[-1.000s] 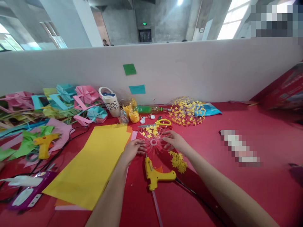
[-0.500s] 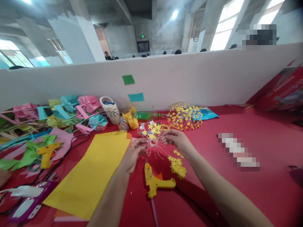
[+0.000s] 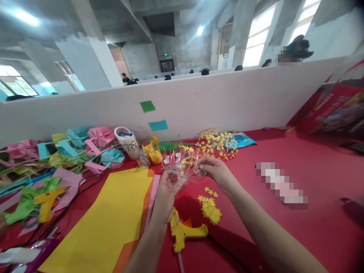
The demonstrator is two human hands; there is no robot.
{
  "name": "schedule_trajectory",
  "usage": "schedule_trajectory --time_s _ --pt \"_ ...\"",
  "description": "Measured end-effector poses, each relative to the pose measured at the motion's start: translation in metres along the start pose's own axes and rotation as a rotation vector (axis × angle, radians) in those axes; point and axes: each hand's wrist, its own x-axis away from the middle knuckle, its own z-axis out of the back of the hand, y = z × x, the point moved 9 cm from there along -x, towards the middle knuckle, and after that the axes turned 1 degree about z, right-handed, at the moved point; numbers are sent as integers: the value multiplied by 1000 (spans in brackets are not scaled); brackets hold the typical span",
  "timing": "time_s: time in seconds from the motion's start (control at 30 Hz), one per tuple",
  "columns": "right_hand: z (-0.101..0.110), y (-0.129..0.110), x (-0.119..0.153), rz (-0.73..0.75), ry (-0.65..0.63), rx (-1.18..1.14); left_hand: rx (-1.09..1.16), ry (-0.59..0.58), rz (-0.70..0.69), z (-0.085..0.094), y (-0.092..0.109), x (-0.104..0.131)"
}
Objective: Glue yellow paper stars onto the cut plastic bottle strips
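Both hands hold a clear plastic piece cut into thin spreading strips (image 3: 182, 163), with a few yellow paper stars stuck on it, lifted above the red table. My left hand (image 3: 166, 189) grips its near left side. My right hand (image 3: 214, 172) pinches its right edge. Below the hands lie a small heap of yellow paper stars (image 3: 210, 206) and a yellow glue gun (image 3: 184, 231) with its cord running right.
A large yellow paper sheet (image 3: 105, 223) lies left of the hands. Folded paper flowers (image 3: 99, 138), a white cup (image 3: 127, 142), a second glue gun (image 3: 47, 201) and a finished star-covered piece (image 3: 217, 142) line the back by the white partition (image 3: 199, 98).
Both hands have lifted the clear strip piece off the table and turned it up toward me. The view has tilted upward.
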Motion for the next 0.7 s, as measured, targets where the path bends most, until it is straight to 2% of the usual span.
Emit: schedule_trajectory --time_s 0.27,0.53,0.63,0.7 --pt "-10 -2 5 63 -9 117 77 103 -52 23 -17 2" --pt "-14 -12 11 133 -26 336 51 26 15 20 -27 7" --pt "-10 -35 21 241 33 561 50 32 6 20 -27 7" --pt "-10 -68 40 450 177 800 34 32 7 20 -27 7"
